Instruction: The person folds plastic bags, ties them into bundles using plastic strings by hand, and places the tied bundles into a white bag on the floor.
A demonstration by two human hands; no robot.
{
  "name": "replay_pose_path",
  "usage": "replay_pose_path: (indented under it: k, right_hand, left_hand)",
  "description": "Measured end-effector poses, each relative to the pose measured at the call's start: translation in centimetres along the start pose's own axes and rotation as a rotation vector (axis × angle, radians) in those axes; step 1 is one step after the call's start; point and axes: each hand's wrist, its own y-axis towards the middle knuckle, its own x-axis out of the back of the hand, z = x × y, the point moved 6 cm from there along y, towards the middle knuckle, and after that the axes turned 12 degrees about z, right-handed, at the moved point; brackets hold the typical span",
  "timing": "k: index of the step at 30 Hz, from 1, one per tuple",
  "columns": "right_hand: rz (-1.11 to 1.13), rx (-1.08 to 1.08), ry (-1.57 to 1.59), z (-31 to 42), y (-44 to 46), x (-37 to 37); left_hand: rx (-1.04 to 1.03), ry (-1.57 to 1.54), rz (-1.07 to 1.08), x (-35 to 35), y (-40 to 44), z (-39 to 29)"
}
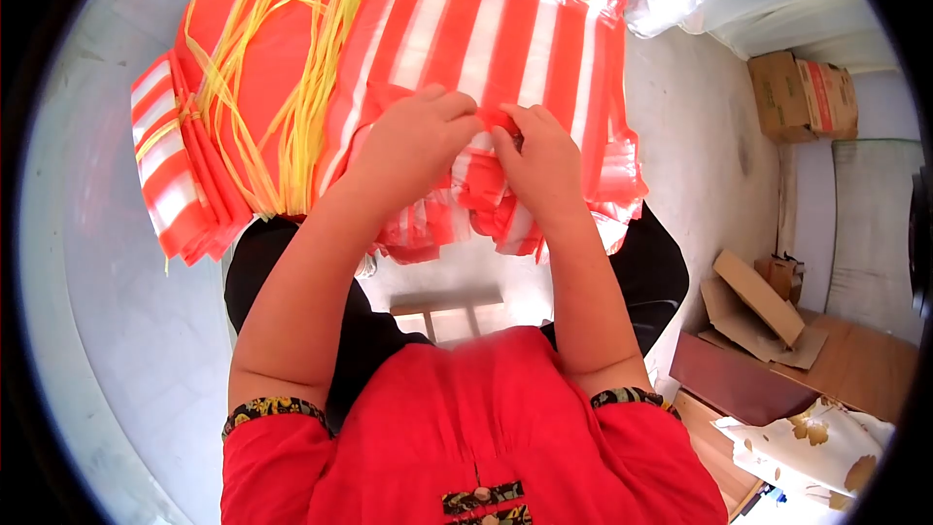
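Observation:
A stack of red-and-white striped plastic bags (466, 34) lies in front of me, its near edge bunched and hanging in loose folds. My left hand (418, 136) is closed at the near part of the top bag, fingers curled down onto the film. Close beside it, my right hand (539, 156) pinches the same plastic between thumb and fingers. A gap of a few centimetres separates the two hands. The exact grip of the left fingertips is partly hidden by the hand itself.
Left of the stack, yellow plastic ties (316, 107) drape over red plastic (267, 68). A tied bundle of striped bags (175, 170) lies at the far left. To the right are a cardboard box (802, 97), opened cardboard (753, 311) and a patterned cloth (816, 447).

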Motion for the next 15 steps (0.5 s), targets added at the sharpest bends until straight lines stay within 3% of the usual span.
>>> replay_pose_path:
  k: [3, 6, 9, 15]
  right_hand:
    - [-0.084, 0.046, 0.006, 0.0, -0.7, 0.8]
    - [-0.168, 0.246, 0.009, -0.2, -2.7, 1.9]
    - [-0.05, 0.409, -0.05, 0.5, -4.8, 0.6]
    - [-0.018, 0.417, -0.104, 1.6, -6.6, -1.7]
  left_hand:
    - [0.025, -0.025, 0.092, -0.5, 0.0, -0.5]
    - [0.041, -0.057, 0.11, -0.4, 0.0, -0.5]
    - [0.041, -0.071, 0.103, -0.5, -0.2, -0.5]
    - [0.027, -0.1, 0.088, -0.6, -0.4, -0.1]
